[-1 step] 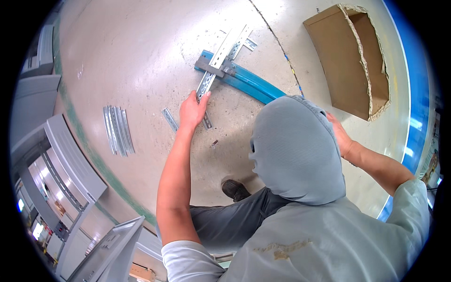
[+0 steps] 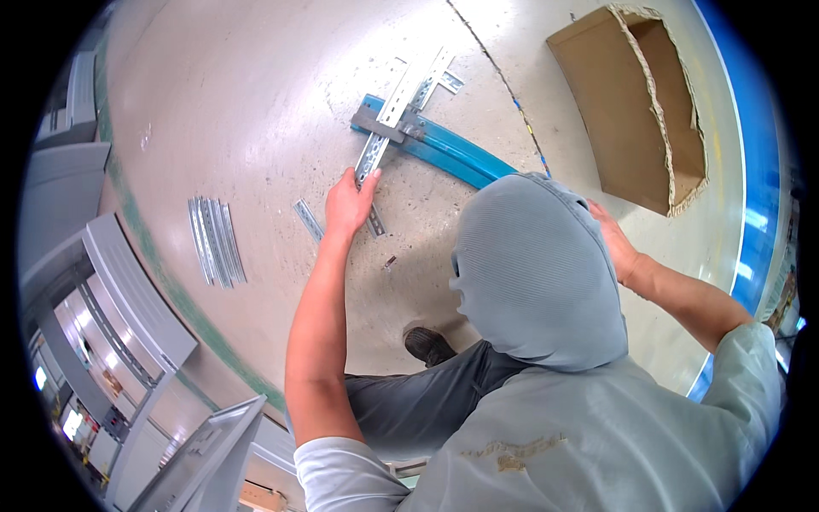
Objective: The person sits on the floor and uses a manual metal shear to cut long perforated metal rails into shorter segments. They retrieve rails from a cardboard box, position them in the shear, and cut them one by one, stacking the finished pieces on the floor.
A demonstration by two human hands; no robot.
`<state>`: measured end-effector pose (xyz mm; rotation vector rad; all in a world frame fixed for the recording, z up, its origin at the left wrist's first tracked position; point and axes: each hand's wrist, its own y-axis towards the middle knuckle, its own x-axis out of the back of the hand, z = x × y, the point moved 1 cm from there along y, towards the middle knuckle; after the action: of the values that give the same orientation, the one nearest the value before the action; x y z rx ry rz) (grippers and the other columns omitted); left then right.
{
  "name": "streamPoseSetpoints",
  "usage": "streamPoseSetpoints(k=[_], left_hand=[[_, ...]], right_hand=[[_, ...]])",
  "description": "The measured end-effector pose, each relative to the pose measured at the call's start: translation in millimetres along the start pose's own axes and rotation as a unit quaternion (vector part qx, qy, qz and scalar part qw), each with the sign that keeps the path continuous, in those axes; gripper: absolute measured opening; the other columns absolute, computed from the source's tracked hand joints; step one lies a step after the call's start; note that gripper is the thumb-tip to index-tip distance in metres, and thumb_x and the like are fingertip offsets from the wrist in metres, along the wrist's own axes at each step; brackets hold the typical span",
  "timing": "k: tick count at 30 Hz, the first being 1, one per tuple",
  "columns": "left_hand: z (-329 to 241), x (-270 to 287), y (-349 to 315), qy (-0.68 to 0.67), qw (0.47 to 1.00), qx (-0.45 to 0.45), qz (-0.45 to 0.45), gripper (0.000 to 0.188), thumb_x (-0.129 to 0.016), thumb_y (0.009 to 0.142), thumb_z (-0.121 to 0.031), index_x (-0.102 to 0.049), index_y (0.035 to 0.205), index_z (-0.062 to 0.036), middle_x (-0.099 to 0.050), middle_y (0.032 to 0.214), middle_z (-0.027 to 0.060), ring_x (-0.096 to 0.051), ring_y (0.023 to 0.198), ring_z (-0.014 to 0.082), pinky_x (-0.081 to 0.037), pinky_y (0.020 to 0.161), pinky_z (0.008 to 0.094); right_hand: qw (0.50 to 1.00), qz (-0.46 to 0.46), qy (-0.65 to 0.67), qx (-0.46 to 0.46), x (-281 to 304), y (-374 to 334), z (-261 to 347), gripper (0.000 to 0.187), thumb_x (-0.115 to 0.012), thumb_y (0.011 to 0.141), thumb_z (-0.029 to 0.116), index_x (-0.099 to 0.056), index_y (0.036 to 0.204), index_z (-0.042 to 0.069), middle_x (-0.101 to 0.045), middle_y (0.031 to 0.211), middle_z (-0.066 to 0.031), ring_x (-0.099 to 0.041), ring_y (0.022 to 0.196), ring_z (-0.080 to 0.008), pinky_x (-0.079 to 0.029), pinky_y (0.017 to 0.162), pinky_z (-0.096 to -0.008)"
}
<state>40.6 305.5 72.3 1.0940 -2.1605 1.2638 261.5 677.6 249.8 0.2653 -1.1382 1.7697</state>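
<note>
Closed around the near end of a slotted metal rail (image 2: 372, 160), my left hand (image 2: 350, 206) grips it with thumb and fingers. The rail slants away from me and passes through the grey metal head of a long blue cutter-like tool (image 2: 465, 156) lying on the floor. The blue bar runs toward the right, and its near end is hidden behind a grey cap. To the right of that cap shows my right hand (image 2: 612, 243); its fingers are hidden, so what they touch does not show. Short rail pieces (image 2: 308, 219) lie beside my left hand.
Several rail lengths (image 2: 216, 241) lie side by side at the left. A torn-edged cardboard box (image 2: 589, 98) stands at the far right. Grey metal cabinet frames (image 2: 141, 290) crowd the left side beyond a green floor line (image 2: 153, 247). My dark shoe (image 2: 428, 346) is on the floor.
</note>
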Motion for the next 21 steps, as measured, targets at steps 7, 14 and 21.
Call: streamPoseSetpoints(k=[7,14,21], left_hand=[[1,0,-4,-0.007,1.000,0.005,-0.014,0.063,-0.059,0.096,-0.060,-0.063,0.109,0.0021,-0.070,0.091,0.0281,-0.068,0.091,0.0472,-0.052,0.080,0.0516],[16,-4,-26,0.011,1.000,0.025,-0.009,0.062,-0.059,0.097,-0.058,-0.062,0.110,0.0025,-0.070,0.092,0.0268,-0.068,0.090,0.0461,-0.052,0.079,0.0515],[9,4,-8,-0.003,1.000,0.011,-0.021,0.064,-0.063,0.095,-0.060,-0.062,0.112,0.0014,-0.071,0.091,0.0238,-0.070,0.088,0.0427,-0.053,0.077,0.0491]], right_hand=[[0.988,-0.068,-0.123,0.059,-73,40,-80,0.061,-0.057,0.097,0.029,-0.046,0.151,0.006,-0.047,0.156,-0.0173,-0.039,0.148,-0.0341,-0.025,0.124,-0.0511],[0.957,-0.182,-0.186,0.128,-172,102,-180,0.057,-0.057,0.099,0.032,-0.049,0.150,0.008,-0.048,0.156,-0.0163,-0.043,0.146,-0.0324,-0.027,0.121,-0.0528],[0.990,-0.058,-0.087,0.092,-118,75,-151,0.046,-0.067,0.093,0.021,-0.061,0.136,0.005,-0.063,0.129,-0.0132,-0.059,0.117,-0.0260,-0.045,0.102,-0.0421]])
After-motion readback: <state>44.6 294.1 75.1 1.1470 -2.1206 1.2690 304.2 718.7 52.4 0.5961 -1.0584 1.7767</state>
